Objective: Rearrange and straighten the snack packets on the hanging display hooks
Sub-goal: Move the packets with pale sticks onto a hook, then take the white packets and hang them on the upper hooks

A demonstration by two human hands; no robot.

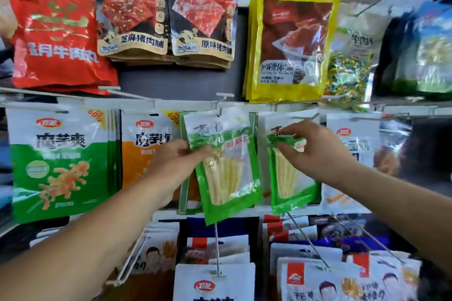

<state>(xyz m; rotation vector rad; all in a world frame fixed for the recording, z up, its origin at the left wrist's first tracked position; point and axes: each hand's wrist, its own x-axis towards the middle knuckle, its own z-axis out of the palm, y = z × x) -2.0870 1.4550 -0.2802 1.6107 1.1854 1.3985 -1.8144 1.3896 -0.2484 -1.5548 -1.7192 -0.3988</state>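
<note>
Two bare hands reach two green snack packets hanging side by side in the middle row. The left hand (171, 161) pinches the tilted left green packet (230, 178) between its fingers. The right hand (315, 151) pinches the right green packet (288, 186) near its top. Two black jerky packets (133, 19) (203, 19) hang above.

A dark wall (171, 80) with a white rail (73, 103) and wire hooks (216, 247) carries the packets. Above the left hand (171, 156) hang a red bag (56, 32) and two jerky packs (133, 19). Above the right hand (315, 151) hang yellow packs (293, 39). A green packet (227, 173) sits tilted in the left hand's grip, and the right hand pinches a second green packet (291, 183). Below both hands are white packets (212, 283).
</note>
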